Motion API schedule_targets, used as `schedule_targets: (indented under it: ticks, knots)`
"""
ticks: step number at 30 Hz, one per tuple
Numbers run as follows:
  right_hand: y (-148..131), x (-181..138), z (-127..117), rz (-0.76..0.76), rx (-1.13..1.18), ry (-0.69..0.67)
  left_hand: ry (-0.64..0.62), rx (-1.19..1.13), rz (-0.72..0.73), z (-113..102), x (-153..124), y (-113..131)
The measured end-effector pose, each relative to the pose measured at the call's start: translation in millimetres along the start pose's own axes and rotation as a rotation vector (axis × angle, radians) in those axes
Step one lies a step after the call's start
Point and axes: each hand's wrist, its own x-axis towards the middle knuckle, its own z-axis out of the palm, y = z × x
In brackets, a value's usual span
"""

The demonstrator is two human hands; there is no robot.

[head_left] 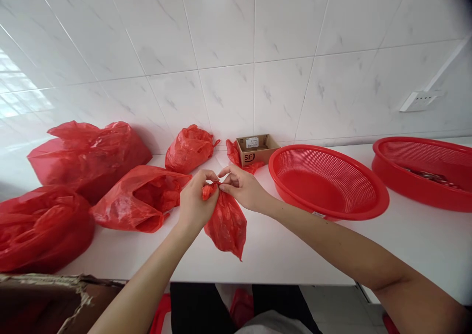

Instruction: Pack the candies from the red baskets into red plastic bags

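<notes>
A small red plastic bag (226, 223) hangs above the white table, its bunched neck between my two hands. My left hand (195, 196) is closed round the gathered top, and a crumpled bit of the bag sticks out by its thumb. With thumb and fingers, my right hand (241, 186) pinches the twisted neck from the other side. Whatever the bag contains is hidden by the red plastic. Just left of my left hand lies an open red bag (125, 201) with crumpled red plastic inside.
More red bags (88, 152) stand at the left and back. A small cardboard box (258, 152) sits by the tiled wall. Two red perforated baskets (328, 181) are on the right, the farther one holding small items. A torn carton (84, 299) is at the lower left.
</notes>
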Motion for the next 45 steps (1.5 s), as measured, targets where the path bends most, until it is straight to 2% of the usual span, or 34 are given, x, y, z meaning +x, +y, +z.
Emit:
schedule_targets:
  ticks: [4,8,12,14,19,21,23,25,28,32,34,36,38,41,45]
  knots:
    - [-1,2,-3,0.081,0.142,-0.056,0.069,0.042,0.122,3,-1,-5]
    - [-8,5,-10,0.183,0.270,-0.142,0.060,0.031,0.260,1,-2,-7]
    - [-17,5,-15,0.184,0.188,-0.183,0.014,-0.004,0.277,-6,1,-9]
    - [-20,3,-16,0.071,0.013,-0.161,-0.029,-0.023,0.241,-11,4,-10]
    - [-22,-3,-16,-0.503,-0.764,-0.016,-0.137,-0.061,0.182,-30,7,-10]
    - [-20,-7,-16,-0.617,-0.945,-0.023,-0.130,-0.051,0.167,-39,6,-10]
    - [-18,-13,-15,-0.652,-0.998,-0.078,-0.114,-0.041,0.134,-45,5,-12]
    - [-17,-19,-14,-0.627,-0.966,-0.128,-0.099,-0.046,0.077,-49,3,-14]
    - [-17,-25,-16,-0.503,-0.845,-0.157,-0.089,-0.052,-0.016,-50,-1,-13]
    - [-16,-24,-17,-0.299,-0.617,-0.100,-0.185,-0.018,-0.089,-51,-3,1]
    - [-15,-22,-13,-0.236,-0.450,-0.113,-0.256,0.019,-0.091,-51,-2,11]
    - [-12,-22,-4,-0.234,-0.307,-0.198,-0.280,0.061,-0.069,-51,-2,18]
    - [-9,-25,8,-0.236,-0.206,-0.252,-0.241,0.100,-0.023,-52,-3,21]
    - [-8,-34,25,-0.183,-0.112,-0.213,-0.181,0.137,0.043,-55,-8,21]
    - [-17,-46,36,-0.181,-0.070,-0.214,-0.142,0.109,0.025,-68,-19,20]
